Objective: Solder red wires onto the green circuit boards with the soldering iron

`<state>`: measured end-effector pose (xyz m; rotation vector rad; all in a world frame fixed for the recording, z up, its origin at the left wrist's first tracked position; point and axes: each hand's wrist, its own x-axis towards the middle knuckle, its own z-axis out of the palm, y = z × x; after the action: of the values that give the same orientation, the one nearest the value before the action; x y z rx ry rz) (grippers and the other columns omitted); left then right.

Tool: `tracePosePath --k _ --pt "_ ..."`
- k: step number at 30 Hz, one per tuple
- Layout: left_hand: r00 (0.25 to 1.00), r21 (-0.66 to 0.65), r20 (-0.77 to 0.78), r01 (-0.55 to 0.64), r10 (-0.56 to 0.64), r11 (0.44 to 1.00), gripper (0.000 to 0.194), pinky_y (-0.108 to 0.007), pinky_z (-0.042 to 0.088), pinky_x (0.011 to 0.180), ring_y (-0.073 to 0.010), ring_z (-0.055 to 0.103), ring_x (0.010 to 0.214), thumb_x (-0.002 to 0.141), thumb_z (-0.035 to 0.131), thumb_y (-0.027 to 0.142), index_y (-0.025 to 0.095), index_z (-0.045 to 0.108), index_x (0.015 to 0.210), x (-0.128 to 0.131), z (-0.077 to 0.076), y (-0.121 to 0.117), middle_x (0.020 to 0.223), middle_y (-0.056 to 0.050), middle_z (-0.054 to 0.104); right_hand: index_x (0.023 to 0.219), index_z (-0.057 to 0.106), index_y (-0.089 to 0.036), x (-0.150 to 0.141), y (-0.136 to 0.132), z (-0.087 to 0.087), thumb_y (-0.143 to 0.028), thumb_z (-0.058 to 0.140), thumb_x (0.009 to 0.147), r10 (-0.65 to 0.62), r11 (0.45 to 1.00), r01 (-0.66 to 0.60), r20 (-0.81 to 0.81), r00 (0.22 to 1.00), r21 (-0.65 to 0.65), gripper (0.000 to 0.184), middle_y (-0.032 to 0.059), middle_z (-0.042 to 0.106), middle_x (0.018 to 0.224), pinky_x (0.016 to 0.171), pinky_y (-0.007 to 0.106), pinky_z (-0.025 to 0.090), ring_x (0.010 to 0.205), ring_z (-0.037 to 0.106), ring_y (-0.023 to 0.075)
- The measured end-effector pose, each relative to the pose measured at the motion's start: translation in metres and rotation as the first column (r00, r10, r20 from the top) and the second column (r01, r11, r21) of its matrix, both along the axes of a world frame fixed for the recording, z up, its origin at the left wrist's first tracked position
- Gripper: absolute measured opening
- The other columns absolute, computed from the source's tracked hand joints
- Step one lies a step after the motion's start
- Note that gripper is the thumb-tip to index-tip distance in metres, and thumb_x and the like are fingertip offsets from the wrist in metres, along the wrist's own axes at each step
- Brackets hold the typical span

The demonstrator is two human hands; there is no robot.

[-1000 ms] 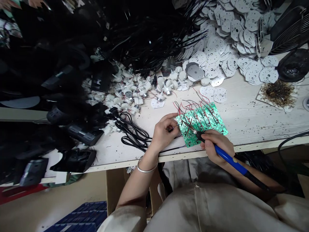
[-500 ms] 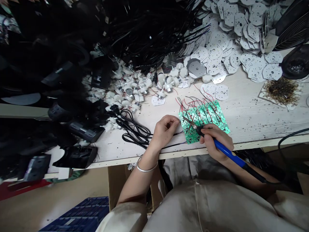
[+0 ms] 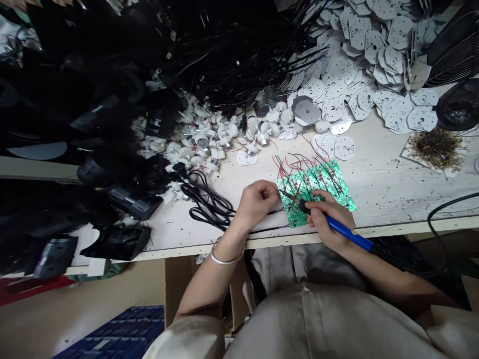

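A green circuit board panel [image 3: 342, 192] lies near the bench's front edge, with red and black wires standing out from it. My right hand [image 3: 331, 219] is closed round a soldering iron [image 3: 348, 234] with a blue handle, its tip over the panel's left part. At the panel's left edge, my left hand [image 3: 258, 204] is closed in a pinch, close to the iron's tip. Whatever sits between those fingertips is too small to make out. A coiled black power cord [image 3: 209, 202] lies left of this hand, and its stripped end passes beneath the wrist towards the panel.
White motor parts [image 3: 202, 142] are heaped behind the cord. White octagonal boards [image 3: 337, 82] are piled at the back right, beside a dross-covered plate [image 3: 436, 147]. Black cables [image 3: 232, 65] and black housings [image 3: 123, 202] crowd the left and back. A blue crate [image 3: 123, 329] stands below the bench.
The soldering iron's tip has shifted slightly left, closer to my left fingertips, and my right hand has moved left with it. My left hand keeps its pinch at the panel's edge.
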<state>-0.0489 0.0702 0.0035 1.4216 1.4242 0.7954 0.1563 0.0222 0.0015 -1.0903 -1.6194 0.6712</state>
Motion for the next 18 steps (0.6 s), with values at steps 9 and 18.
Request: tracePosePath --k 9,18 --pt "1.0 -0.033 -0.008 -0.013 0.013 0.999 0.005 -0.02 0.042 0.053 -0.0094 0.056 0.06 0.066 0.059 0.018 0.017 0.058 0.061 0.0005 0.0004 0.0005 0.075 -0.002 0.068 0.099 0.067 -0.021 -0.0002 0.0011 0.0014 -0.015 0.054 0.092 0.027 1.0 -0.027 0.021 0.999 0.015 0.016 -0.0041 0.065 0.056 0.087 0.04 0.061 0.07 0.072 0.019" --pt "0.999 -0.112 0.018 -0.044 0.046 0.993 0.008 -0.022 0.042 0.059 -0.0104 0.057 0.066 0.064 0.059 0.023 0.016 0.058 0.06 0.0025 0.0049 0.0002 0.077 -0.003 0.068 0.101 0.068 -0.021 0.0001 -0.0008 0.0039 -0.017 0.055 0.092 -0.007 1.0 0.007 -0.005 1.0 -0.003 0.017 -0.0022 0.067 0.061 0.081 0.036 0.061 0.079 0.072 0.0195"
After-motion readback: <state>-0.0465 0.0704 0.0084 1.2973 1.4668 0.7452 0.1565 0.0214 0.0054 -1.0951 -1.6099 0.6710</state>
